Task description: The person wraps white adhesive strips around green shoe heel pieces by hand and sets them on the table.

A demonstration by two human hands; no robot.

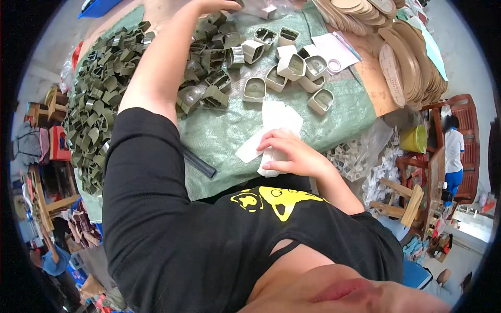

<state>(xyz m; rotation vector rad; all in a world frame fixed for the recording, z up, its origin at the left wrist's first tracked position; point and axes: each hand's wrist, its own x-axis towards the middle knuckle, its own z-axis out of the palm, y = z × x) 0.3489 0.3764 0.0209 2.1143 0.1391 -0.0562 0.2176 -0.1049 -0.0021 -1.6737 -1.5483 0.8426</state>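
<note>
Right hand (296, 155): is laid over the white pieces (281, 116), fingers and thumb bent around one; how firmly it is gripped cannot be told.
Left hand (215, 4): is stretched to the far side and cut off by the top edge; whether its fingers are closed cannot be told.
White pieces: are overlapped on the green sheet (227, 143), near the body.
Pale cups (255, 89): are grouped beyond the white pieces.
Olive parts (96, 107): are heaped on both sides of the left arm (162, 68).

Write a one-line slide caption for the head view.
Right hand on white pieces, left arm stretched across heaped olive-green molded parts on a green woven sheet.
</note>
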